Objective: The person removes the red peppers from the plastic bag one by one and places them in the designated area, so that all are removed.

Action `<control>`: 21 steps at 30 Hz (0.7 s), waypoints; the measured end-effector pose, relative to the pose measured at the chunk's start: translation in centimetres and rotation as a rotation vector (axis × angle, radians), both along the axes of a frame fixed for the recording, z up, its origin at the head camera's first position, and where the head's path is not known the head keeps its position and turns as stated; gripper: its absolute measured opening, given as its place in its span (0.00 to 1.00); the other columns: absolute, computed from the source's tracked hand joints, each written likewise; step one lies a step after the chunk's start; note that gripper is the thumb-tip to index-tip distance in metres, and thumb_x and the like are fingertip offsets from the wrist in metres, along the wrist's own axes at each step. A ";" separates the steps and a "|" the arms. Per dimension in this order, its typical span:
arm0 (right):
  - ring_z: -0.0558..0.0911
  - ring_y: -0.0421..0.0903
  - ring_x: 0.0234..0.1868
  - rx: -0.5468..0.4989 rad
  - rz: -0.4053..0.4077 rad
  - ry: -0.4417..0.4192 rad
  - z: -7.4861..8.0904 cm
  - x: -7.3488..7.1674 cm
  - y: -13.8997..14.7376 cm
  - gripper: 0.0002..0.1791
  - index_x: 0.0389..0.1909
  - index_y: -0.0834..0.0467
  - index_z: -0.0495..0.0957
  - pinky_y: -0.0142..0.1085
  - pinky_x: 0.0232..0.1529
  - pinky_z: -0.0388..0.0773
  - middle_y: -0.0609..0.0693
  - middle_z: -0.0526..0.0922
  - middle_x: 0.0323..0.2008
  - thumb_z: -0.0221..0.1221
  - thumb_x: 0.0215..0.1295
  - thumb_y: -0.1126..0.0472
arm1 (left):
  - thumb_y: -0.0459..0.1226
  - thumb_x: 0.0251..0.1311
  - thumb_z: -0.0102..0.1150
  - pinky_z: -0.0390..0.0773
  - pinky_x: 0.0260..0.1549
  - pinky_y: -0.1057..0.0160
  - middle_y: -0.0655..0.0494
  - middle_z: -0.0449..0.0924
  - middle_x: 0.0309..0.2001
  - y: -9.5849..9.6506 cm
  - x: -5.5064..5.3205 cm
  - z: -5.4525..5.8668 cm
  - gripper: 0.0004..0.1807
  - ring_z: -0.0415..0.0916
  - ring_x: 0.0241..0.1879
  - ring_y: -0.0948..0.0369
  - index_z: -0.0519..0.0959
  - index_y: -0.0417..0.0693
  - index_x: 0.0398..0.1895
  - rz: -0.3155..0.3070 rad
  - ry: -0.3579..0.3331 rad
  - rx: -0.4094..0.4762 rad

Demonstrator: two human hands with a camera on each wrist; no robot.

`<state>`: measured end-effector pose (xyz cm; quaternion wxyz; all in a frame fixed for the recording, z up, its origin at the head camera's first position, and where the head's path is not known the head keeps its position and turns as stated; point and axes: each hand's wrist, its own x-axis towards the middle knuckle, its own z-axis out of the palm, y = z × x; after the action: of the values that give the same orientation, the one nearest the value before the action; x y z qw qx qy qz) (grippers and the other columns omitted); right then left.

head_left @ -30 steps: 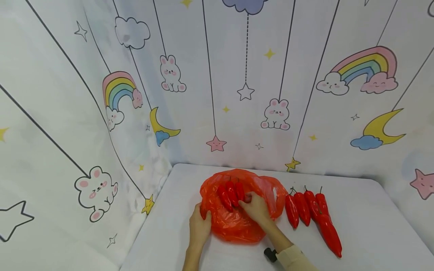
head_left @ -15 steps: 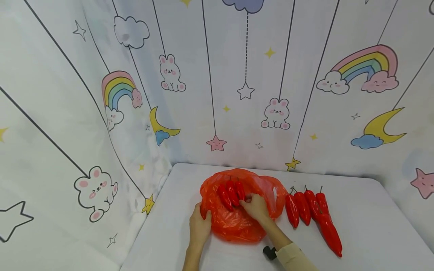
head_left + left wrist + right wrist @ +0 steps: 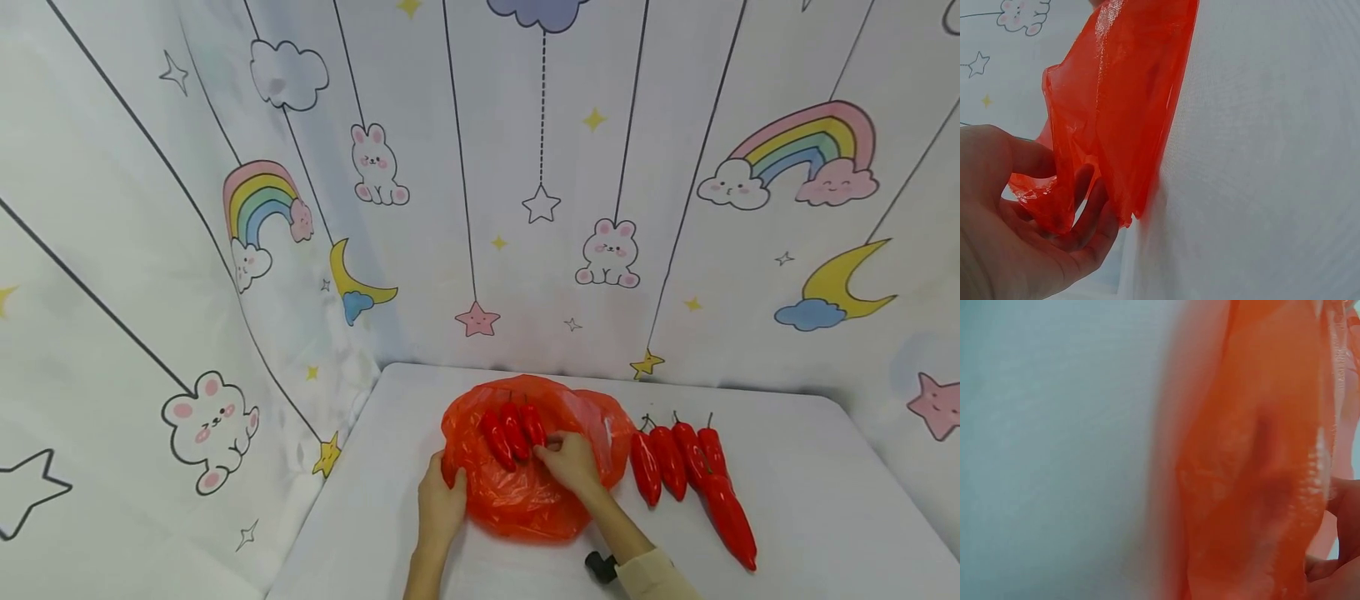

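Note:
A crumpled, see-through red plastic bag [image 3: 517, 512] lies spread on the white table, with three red chili peppers [image 3: 513, 430] side by side on it. My left hand [image 3: 442, 498] grips the bag's left edge; in the left wrist view its thumb and curled fingers close round the film. Over the bag's right part, my right hand [image 3: 572, 462] pinches the lower end of the rightmost pepper [image 3: 533, 422]. The right wrist view is mostly filled by blurred bag film [image 3: 1247, 487], with part of the right hand [image 3: 1344, 550] at its right edge.
Several more red chili peppers [image 3: 669, 460] lie in a row right of the bag, and a larger one [image 3: 729, 517] points toward the front. A black object [image 3: 602, 567] sits by the right wrist. Cartoon-printed white cloth [image 3: 420, 250] hangs behind and left of the table.
The rightmost pepper on the bag has shifted slightly to the right at its lower end, together with my right hand. My left hand stays on the bag's edge.

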<state>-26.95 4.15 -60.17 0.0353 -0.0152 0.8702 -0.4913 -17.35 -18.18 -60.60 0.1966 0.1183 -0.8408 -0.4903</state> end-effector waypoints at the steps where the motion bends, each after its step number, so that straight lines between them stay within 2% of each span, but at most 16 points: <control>1: 0.84 0.44 0.32 -0.004 0.000 0.001 0.1 0.1 0.1 0.19 0.52 0.67 0.84 0.38 0.35 0.87 0.52 0.87 0.36 0.70 0.66 0.58 | 0.30 0.69 0.62 0.78 0.61 0.40 0.43 0.83 0.58 0.0 0.0 0.0 0.21 0.81 0.59 0.45 0.75 0.37 0.64 0.001 0.003 -0.002; 8: 0.84 0.47 0.40 -0.032 -0.008 0.013 0.7 1.2 0.8 0.22 0.56 0.66 0.83 0.41 0.41 0.89 0.53 0.87 0.43 0.70 0.66 0.59 | 0.31 0.69 0.61 0.79 0.60 0.40 0.44 0.83 0.58 -0.1 -0.1 -0.3 0.21 0.81 0.59 0.46 0.75 0.37 0.64 -0.010 0.017 0.001; 17: 0.84 0.44 0.38 -0.019 0.031 0.048 1.6 2.8 1.6 0.23 0.58 0.63 0.83 0.40 0.42 0.88 0.50 0.87 0.40 0.72 0.65 0.56 | 0.31 0.69 0.62 0.80 0.59 0.41 0.45 0.84 0.58 -0.2 0.0 -0.3 0.21 0.82 0.58 0.47 0.75 0.38 0.64 -0.018 0.028 0.010; 21: 0.84 0.43 0.37 -0.021 0.034 0.067 2.2 3.3 1.7 0.23 0.57 0.62 0.84 0.38 0.41 0.88 0.49 0.87 0.39 0.72 0.65 0.56 | 0.32 0.70 0.61 0.79 0.61 0.42 0.46 0.83 0.59 -0.2 -0.1 -0.3 0.22 0.81 0.59 0.47 0.75 0.39 0.65 -0.019 0.012 0.013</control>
<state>-23.64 5.87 -57.94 0.0143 -0.0467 0.8654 -0.4988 -17.44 -18.37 -60.95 0.1962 0.1086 -0.8376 -0.4982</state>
